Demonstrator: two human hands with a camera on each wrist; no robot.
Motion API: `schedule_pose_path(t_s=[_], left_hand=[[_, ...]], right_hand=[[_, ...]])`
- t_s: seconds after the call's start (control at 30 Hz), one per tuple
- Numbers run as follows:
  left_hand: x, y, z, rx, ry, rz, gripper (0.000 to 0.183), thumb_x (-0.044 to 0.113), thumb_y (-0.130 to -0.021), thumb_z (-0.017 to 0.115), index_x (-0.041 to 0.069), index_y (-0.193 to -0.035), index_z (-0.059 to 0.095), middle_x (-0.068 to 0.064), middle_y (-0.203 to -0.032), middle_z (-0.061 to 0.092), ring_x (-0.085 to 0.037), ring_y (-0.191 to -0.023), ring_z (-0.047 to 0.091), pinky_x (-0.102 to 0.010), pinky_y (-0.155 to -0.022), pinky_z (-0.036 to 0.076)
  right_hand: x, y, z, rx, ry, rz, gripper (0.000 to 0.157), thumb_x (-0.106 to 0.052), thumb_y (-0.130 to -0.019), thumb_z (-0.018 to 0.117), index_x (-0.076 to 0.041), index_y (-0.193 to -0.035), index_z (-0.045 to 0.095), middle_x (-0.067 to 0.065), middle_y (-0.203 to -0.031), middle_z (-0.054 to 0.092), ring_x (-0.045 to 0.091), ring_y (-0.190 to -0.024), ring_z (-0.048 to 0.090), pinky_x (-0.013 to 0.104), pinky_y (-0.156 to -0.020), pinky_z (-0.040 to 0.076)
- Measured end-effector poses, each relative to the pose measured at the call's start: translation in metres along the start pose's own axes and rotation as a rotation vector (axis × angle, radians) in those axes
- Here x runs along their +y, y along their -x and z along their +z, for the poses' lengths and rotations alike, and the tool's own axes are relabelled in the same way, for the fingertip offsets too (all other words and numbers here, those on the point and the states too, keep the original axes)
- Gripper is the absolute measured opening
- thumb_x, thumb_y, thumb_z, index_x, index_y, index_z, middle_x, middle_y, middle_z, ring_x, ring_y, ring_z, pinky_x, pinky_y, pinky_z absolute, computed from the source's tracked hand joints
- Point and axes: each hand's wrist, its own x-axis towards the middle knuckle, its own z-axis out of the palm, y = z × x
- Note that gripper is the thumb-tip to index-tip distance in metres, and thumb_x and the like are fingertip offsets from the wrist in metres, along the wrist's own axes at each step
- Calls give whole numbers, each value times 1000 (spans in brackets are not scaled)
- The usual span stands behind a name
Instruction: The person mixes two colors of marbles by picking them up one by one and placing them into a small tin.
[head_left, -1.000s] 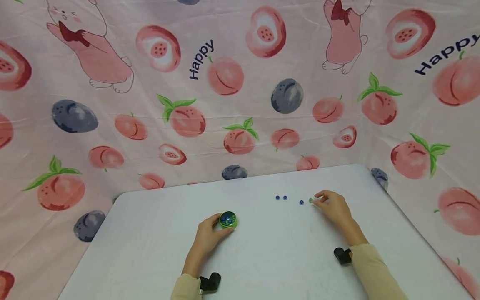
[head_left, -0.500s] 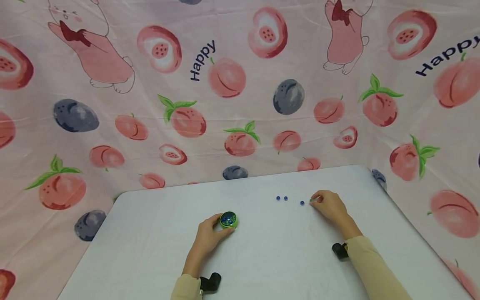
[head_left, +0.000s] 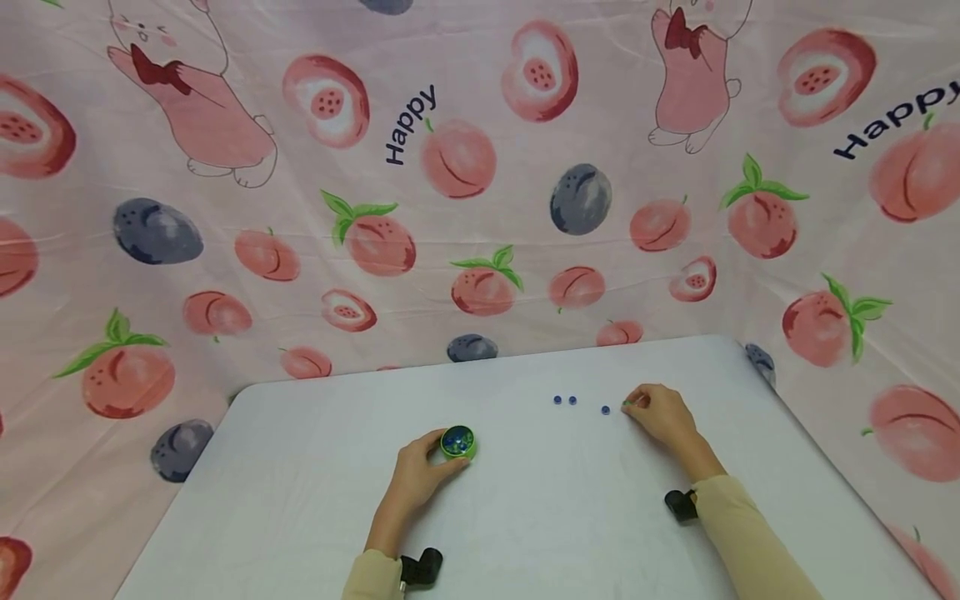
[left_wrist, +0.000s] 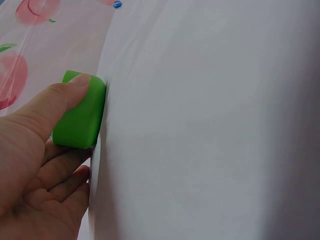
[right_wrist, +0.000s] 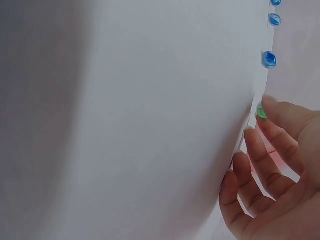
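Note:
My left hand [head_left: 420, 472] grips a small round green container [head_left: 458, 442] between thumb and fingers on the white table. Blue and green marbles show inside it from above. In the left wrist view the green container [left_wrist: 80, 115] stands with its smooth wall under the thumb. Over at the right, my right hand [head_left: 663, 415] pinches a green marble [right_wrist: 262, 111] between thumb and index finger, low at the table surface. Its other fingers are bent and hold nothing. Just left of that hand lies a blue marble [head_left: 605, 410], swirled with white in the right wrist view.
Two more blue marbles, a left one [head_left: 557, 400] and a right one [head_left: 573, 401], lie farther left on the white table [head_left: 315, 500]. A peach-print cloth [head_left: 517, 208] hangs behind the table and along its sides. Black wrist cameras sit on both forearms.
The right thumb and index finger have closed on the green marble, which stood between spread fingertips before. The left hand and the green container stay in place; the whole view shifts slightly.

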Motion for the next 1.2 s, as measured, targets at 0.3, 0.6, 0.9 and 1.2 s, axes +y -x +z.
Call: schedule_pose_path(t_s=[0.3,0.6,0.9,1.2], left_hand=[[-1,1,0,0,5,3,57,24,-83,84,1,-130,63,-19,-132,64,-40,-131,53,-54,-110,42],[0,2,1,12,-5,17,57,25,-82,84,0,-129,64,-20,-129,66,-40,-129,55,-55,-109,43],[1,2,2,21,-7,15,58,24,-82,84,-1,-130,63,-20,-130,65,-41,-129,54,-55,-109,42],[-2,-1,2,5,0,5,58,25,-83,84,0,-131,63,-20,-132,64,-40,-131,53,-54,-110,41]], right_hand=[[-5,9,-4,15,-29,4,18,-20,-91,71,-4,-100,72,6,-83,66,22,-78,57,32,-66,43],[-22,18,-9,41,-23,-38,18,-20,-93,71,-4,-101,72,9,-91,69,23,-78,57,31,-66,43],[-47,25,-6,81,-93,-30,16,-17,-92,73,-4,-103,74,8,-92,68,21,-77,56,29,-65,44],[-72,31,9,93,-162,-66,15,-17,-91,74,-5,-101,74,6,-90,67,18,-75,53,28,-62,42]])
